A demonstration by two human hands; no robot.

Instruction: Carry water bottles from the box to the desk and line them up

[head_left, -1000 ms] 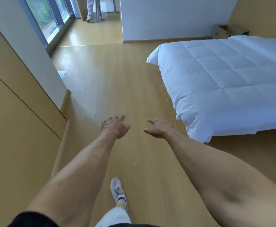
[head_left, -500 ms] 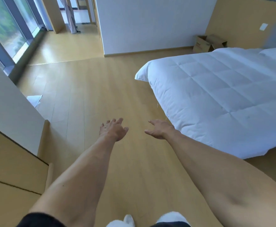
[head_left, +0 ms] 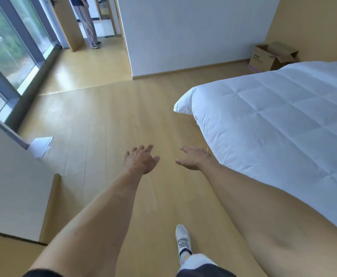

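An open cardboard box [head_left: 267, 57] stands on the floor at the far right, against the wall behind the bed's far corner. Its inside is hidden from here, and no bottles or desk are in view. Both my arms reach forward over the wooden floor. My left hand [head_left: 139, 159] hangs with relaxed, spread fingers and holds nothing. My right hand [head_left: 194, 157] is also empty, fingers loosely extended, close to the near corner of the bed.
A bed with a white quilt [head_left: 273, 124] fills the right side. A white partition wall [head_left: 183, 33] stands ahead, and tall windows [head_left: 7, 48] run along the left. A person's legs [head_left: 88, 27] show in the far doorway. A sheet of paper [head_left: 40, 145] lies on the floor at left. My right shoe [head_left: 182, 239] steps forward.
I have walked forward and turned right: the wooden cabinet at left slid out of view, the box and bed shifted left and nearer. Both hands stay empty and outstretched.
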